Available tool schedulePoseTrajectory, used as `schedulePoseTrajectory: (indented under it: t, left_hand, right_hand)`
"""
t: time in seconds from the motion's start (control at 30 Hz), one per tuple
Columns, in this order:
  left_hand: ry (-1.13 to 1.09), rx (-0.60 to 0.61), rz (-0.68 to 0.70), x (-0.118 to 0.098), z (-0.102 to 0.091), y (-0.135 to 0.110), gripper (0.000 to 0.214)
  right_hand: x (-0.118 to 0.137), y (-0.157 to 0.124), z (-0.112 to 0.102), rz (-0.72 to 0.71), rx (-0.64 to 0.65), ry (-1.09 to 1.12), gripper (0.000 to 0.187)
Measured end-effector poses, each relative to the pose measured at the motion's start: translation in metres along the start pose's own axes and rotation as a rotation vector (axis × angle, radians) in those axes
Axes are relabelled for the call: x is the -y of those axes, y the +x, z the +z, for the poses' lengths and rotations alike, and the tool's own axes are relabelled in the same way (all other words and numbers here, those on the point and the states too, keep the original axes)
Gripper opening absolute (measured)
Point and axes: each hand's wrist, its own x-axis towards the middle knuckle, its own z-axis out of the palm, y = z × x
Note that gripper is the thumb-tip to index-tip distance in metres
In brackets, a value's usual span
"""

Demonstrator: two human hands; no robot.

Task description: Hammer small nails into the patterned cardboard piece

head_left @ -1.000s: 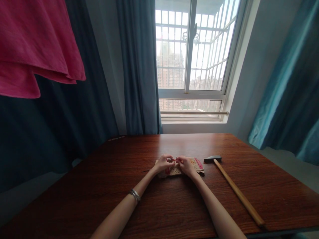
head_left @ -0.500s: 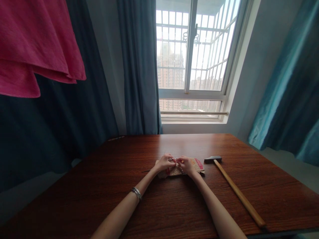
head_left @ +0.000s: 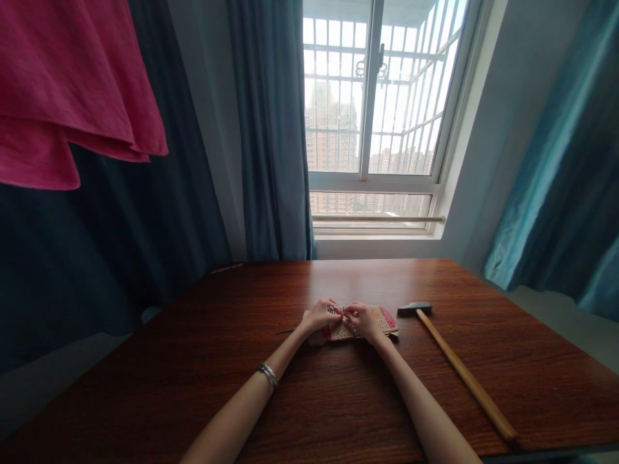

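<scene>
On the table lies a flat, pale board (head_left: 342, 331) dotted with rows of small holes, with pink and yellow patches at its right end. My left hand (head_left: 323, 314) rests over its left part, fingers bent and pinched near the middle. From the right, my right hand (head_left: 360, 319) meets it, thumb and fingertips pressed together. Something small and shiny stands between the fingertips, too small to name. Small dark pegs or pins show by the left fingers. A thin dark pointed tool (head_left: 285, 331) sticks out left of the board, its other end hidden.
A hammer (head_left: 467, 377) with a long wooden handle lies to the right, its dark head beside the board. The brown wooden table (head_left: 217, 367) reaches to the window wall. Blue curtains (head_left: 271, 129) hang behind, and a pink cloth (head_left: 72, 84) hangs at upper left.
Hardly anything differs. Both hands stay pinched together over the board; the whole view has shifted by a few pixels.
</scene>
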Motion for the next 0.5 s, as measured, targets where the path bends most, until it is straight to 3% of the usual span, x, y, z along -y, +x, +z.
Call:
schedulePoseTrajectory:
  t: [0.5]
  left_hand:
    - [0.033,-0.025,-0.016,-0.0027,0.0014,-0.002,0.016]
  right_hand:
    - [0.003,-0.0014,-0.0016,0.036,0.002,0.041,0.018]
